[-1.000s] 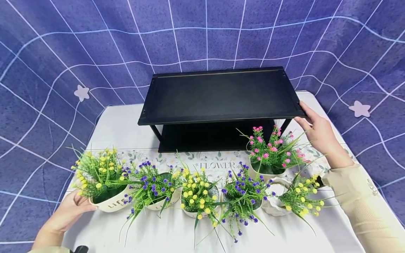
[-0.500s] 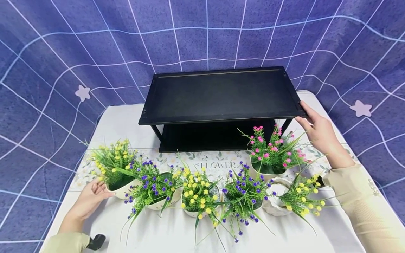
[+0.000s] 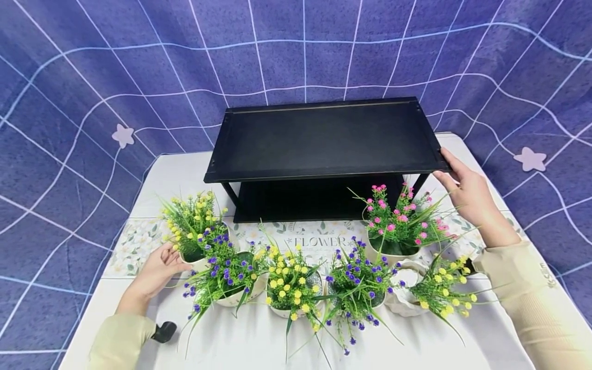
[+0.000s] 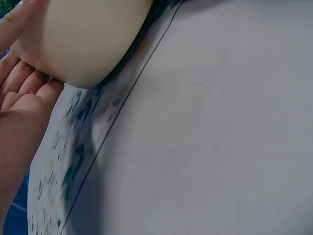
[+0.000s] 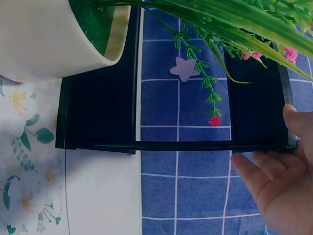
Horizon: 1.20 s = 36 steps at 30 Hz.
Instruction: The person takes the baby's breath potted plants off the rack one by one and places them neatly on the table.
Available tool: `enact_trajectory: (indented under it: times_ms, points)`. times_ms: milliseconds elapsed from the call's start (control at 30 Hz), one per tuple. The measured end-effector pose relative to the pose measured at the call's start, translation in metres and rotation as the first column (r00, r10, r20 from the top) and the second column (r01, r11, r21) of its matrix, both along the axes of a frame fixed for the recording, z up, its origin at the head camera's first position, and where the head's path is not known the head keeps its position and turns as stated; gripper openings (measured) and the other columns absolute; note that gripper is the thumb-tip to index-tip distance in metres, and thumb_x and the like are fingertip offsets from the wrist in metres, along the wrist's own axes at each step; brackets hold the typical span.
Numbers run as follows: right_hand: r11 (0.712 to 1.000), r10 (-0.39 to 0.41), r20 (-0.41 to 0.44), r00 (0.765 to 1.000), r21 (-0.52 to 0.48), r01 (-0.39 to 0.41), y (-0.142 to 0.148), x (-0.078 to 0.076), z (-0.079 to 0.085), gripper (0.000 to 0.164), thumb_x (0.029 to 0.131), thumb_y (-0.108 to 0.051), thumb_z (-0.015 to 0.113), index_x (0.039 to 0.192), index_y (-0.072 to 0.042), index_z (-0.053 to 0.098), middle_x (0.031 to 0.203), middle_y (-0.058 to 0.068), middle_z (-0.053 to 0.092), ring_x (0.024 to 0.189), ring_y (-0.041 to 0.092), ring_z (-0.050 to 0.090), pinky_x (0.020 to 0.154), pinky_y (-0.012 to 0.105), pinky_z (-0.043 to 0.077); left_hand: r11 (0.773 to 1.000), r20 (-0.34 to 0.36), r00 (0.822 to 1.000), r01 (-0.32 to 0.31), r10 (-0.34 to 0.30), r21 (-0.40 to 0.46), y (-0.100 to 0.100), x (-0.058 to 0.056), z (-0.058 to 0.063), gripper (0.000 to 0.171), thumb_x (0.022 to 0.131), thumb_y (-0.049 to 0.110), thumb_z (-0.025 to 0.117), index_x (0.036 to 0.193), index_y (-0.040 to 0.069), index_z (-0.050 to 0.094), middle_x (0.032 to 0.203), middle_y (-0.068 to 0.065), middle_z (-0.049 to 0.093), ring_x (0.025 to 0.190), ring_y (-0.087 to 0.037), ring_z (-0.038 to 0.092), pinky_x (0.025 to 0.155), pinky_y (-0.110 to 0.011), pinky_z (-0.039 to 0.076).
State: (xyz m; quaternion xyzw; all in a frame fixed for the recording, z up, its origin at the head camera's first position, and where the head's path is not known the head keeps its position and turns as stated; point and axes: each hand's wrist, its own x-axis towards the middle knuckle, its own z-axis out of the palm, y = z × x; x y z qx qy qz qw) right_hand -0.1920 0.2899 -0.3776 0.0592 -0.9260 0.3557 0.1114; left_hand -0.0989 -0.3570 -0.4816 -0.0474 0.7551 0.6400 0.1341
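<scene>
My left hand (image 3: 157, 272) grips a cream pot of yellow flowers (image 3: 190, 226) by its left side, in front of the shelf's left end. In the left wrist view, fingers and thumb lie round the smooth pot (image 4: 93, 39), and the plant is mostly cut off. A two-tier black shelf (image 3: 324, 139) stands at the back of the table. On its front right corner, my right hand (image 3: 472, 198) pinches the top board between thumb and fingers, as the right wrist view also shows. A pot of pink flowers (image 3: 395, 226) stands just below that hand.
Along the front stand a tilted pot of purple flowers (image 3: 224, 267), a yellow-flowered pot (image 3: 291, 285), another purple-flowered pot (image 3: 358, 285) and a white wavy pot (image 3: 407, 298) with yellow flowers. A floral strip reading FLOWER (image 3: 319, 241) crosses the table. Blue gridded cloth (image 3: 296, 51) hangs behind.
My left hand has carried the yellow-flowered pot right and toward the shelf, from the table's left side to behind the left purple plant. My right hand keeps its hold on the shelf.
</scene>
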Motion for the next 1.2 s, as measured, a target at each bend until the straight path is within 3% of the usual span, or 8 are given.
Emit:
enact_trajectory:
  times_ms: [167,267,333,467,567,867,1000,1200]
  points:
    - [1.0,-0.001,0.0,1.0,0.001,0.001,0.0,0.0,0.0,0.056,0.101,-0.029,0.05,0.153,-0.016,0.031,0.137,0.032,0.047,0.127,0.042,0.048,0.105,0.059,0.036,0.999,-0.028,0.998,0.053,-0.053,0.003,0.006,-0.012,-0.004,0.105,0.083,-0.007,0.067,0.147,-0.01,-0.015,0.155,-0.032,-0.016,0.15,-0.029,0.009,0.118,-0.024,0.02]
    - [1.0,0.001,0.001,1.0,0.001,-0.001,-0.001,0.0,0.001,0.056,0.102,-0.029,0.05,0.153,-0.016,0.031,0.137,0.031,0.047,0.126,0.043,0.048,0.105,0.059,0.036,0.996,-0.088,0.994,0.069,-0.064,0.05,0.009,-0.015,-0.007,0.099,0.08,-0.012,0.065,0.147,-0.016,-0.008,0.154,-0.02,0.03,0.133,0.0,0.044,0.101,-0.007,0.038]
    - [1.0,0.006,0.0,1.0,-0.004,-0.006,-0.001,0.0,0.001,0.056,0.102,-0.03,0.05,0.153,-0.016,0.031,0.138,0.031,0.047,0.126,0.045,0.047,0.105,0.059,0.035,0.993,-0.137,0.988,0.084,-0.072,0.085,0.012,-0.016,-0.01,0.085,0.079,-0.016,0.064,0.142,-0.022,0.007,0.127,0.003,0.055,0.104,0.016,0.052,0.088,-0.003,0.045]
    - [1.0,-0.002,0.001,1.0,0.001,0.002,-0.001,0.002,0.003,0.057,0.102,-0.031,0.049,0.153,-0.017,0.03,0.139,0.03,0.047,0.126,0.044,0.048,0.105,0.058,0.036,0.983,-0.189,0.975,0.137,-0.113,0.122,0.019,-0.022,-0.013,0.036,0.077,-0.021,0.061,0.099,-0.002,0.039,0.08,0.016,0.044,0.076,0.009,0.049,0.067,-0.009,0.047]
    - [1.0,0.0,0.001,1.0,-0.007,0.0,-0.001,0.001,0.002,0.056,0.102,-0.031,0.049,0.153,-0.017,0.03,0.139,0.03,0.047,0.126,0.042,0.048,0.105,0.058,0.035,0.978,-0.201,0.968,0.173,-0.147,0.117,0.026,-0.025,-0.013,0.048,0.076,-0.023,0.059,0.096,0.017,0.04,0.074,0.007,0.035,0.068,0.001,0.044,0.061,-0.015,0.046]
    - [1.0,0.003,0.0,1.0,-0.006,-0.003,-0.001,0.0,0.001,0.056,0.102,-0.029,0.049,0.153,-0.016,0.031,0.139,0.031,0.046,0.126,0.041,0.049,0.106,0.058,0.035,0.987,-0.155,0.978,0.151,-0.141,0.054,0.043,-0.028,-0.009,0.066,0.078,-0.018,0.061,0.135,-0.009,0.031,0.091,0.009,0.041,0.082,0.005,0.047,0.075,-0.008,0.048]
    - [1.0,0.002,-0.004,1.0,-0.008,-0.002,0.0,0.002,0.002,0.056,0.102,-0.029,0.05,0.153,-0.016,0.031,0.142,0.03,0.044,0.126,0.039,0.048,0.107,0.056,0.035,0.984,-0.16,0.974,0.171,-0.16,0.058,0.047,-0.031,-0.01,0.041,0.078,-0.018,0.06,0.098,0.011,0.039,0.082,0.007,0.034,0.073,0.002,0.042,0.065,-0.011,0.045]
    - [1.0,0.003,-0.009,1.0,-0.013,-0.003,-0.001,0.002,0.001,0.056,0.101,-0.029,0.05,0.153,-0.017,0.031,0.142,0.029,0.045,0.126,0.034,0.049,0.107,0.054,0.036,0.965,-0.174,0.953,0.259,-0.248,0.047,0.048,-0.039,-0.011,0.039,0.079,-0.018,0.059,0.089,0.011,0.034,0.081,0.008,0.037,0.072,0.001,0.043,0.063,-0.013,0.044]
